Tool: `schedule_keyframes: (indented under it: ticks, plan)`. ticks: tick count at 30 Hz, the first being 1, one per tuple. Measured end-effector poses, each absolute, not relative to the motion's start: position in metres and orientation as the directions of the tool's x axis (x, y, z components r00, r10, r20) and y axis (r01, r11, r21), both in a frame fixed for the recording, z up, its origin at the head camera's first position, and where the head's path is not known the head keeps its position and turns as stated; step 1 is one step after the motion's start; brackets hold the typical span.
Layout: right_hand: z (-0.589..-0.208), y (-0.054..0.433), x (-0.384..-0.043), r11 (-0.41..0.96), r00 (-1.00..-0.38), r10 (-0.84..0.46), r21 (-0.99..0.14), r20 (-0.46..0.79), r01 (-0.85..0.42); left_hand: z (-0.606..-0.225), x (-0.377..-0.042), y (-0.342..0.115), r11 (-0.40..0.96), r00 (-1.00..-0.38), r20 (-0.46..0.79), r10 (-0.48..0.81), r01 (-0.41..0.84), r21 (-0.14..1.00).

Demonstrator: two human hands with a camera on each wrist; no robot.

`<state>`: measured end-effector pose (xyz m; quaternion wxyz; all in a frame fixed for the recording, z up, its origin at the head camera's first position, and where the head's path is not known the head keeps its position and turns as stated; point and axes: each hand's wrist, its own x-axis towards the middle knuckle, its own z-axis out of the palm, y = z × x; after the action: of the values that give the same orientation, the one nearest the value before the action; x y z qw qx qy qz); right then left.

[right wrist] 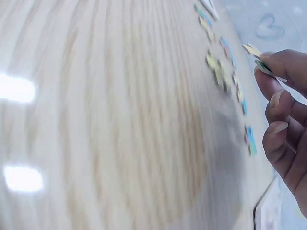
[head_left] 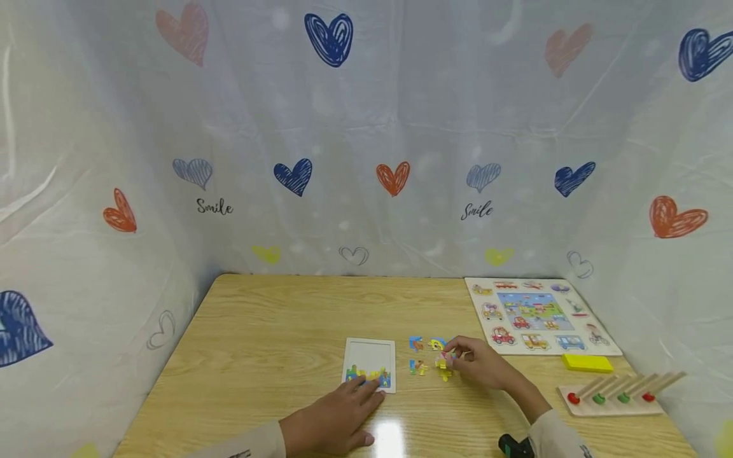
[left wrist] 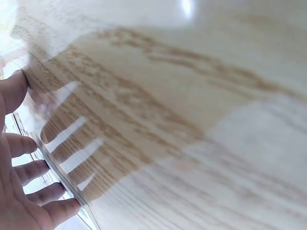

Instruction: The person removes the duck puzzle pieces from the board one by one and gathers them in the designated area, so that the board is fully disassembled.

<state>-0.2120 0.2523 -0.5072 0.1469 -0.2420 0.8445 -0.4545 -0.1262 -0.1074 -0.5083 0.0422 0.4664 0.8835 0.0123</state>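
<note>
A white puzzle tray [head_left: 369, 346] lies on the table, its lower part filled with joined colourful pieces [head_left: 385, 378]. My left hand [head_left: 338, 416] rests at the tray's near edge with straight, spread fingers; in the left wrist view the fingertips [left wrist: 64, 208] touch that edge. To the right of the tray, several loose jigsaw pieces [head_left: 416, 343] lie on the wood. Above them my right hand [head_left: 478, 364] pinches a jigsaw piece [right wrist: 261, 66] between thumb and forefinger, clear of the table in the right wrist view. The held piece's picture cannot be made out.
A vehicle picture board [head_left: 532, 315] lies at the back right of the table [head_left: 275, 331]. In front of it are a yellow block [head_left: 587, 363] and a wooden peg stand [head_left: 609, 407] with slanted sticks. A dark object [head_left: 514, 445] sits by the right sleeve. Heart-printed curtains surround the table.
</note>
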Motion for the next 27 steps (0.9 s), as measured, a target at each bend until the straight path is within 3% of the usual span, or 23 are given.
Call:
schedule_keyframes:
  ticks: [9, 27]
  plan:
    - [-0.52, 0.288, -0.206, 0.528, -0.867, -0.496, -0.811, -0.052, -0.254, -0.51, -0.126, -0.107, 0.569, -0.566, -0.07, 0.822, 0.82, 0.062]
    - [-0.52, 0.295, -0.203, 0.663, -0.896, -0.443, -0.678, -0.016, -0.316, -0.506, -0.124, -0.106, 0.576, -0.57, -0.086, 0.817, 0.815, 0.07]
